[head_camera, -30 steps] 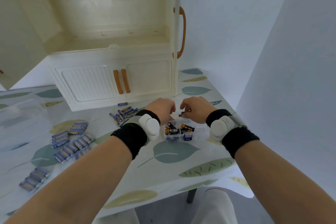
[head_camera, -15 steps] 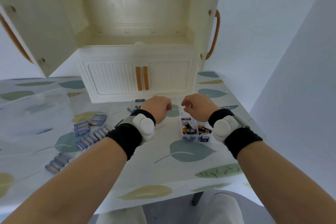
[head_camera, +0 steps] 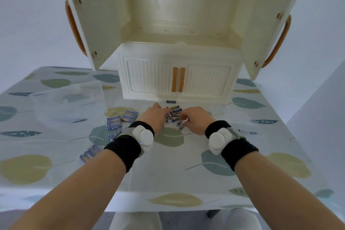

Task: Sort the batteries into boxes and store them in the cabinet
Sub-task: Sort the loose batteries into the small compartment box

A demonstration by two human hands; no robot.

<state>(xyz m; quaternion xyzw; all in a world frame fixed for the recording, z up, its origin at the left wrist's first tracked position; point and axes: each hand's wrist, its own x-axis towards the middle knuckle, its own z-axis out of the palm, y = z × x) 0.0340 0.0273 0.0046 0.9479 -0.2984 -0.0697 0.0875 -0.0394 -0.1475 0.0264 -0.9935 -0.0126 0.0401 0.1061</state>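
A heap of loose batteries [head_camera: 173, 115] lies on the table just in front of the cream cabinet [head_camera: 179, 80]. My left hand [head_camera: 155, 117] rests on the heap's left side with its fingers curled down and hidden behind the back of the hand. At the heap's right side my right hand [head_camera: 196, 120] has thumb and forefinger drawn together over the batteries; whether they grip one is unclear. One battery [head_camera: 170, 101] lies apart near the cabinet's base. The cabinet's upper compartment [head_camera: 179, 15] stands open and bare. No small sorting box is in view.
Blue battery packs [head_camera: 121, 119] lie left of my left wrist, with more [head_camera: 89, 153] nearer the table's front edge. A large clear plastic box [head_camera: 69, 99] stands at the left. The cabinet's upper doors [head_camera: 89, 20] swing wide on both sides; the lower doors are shut.
Both hands have left the small battery box and moved left and forward to the loose heap by the cabinet. The view swung left, so the box is out of sight.
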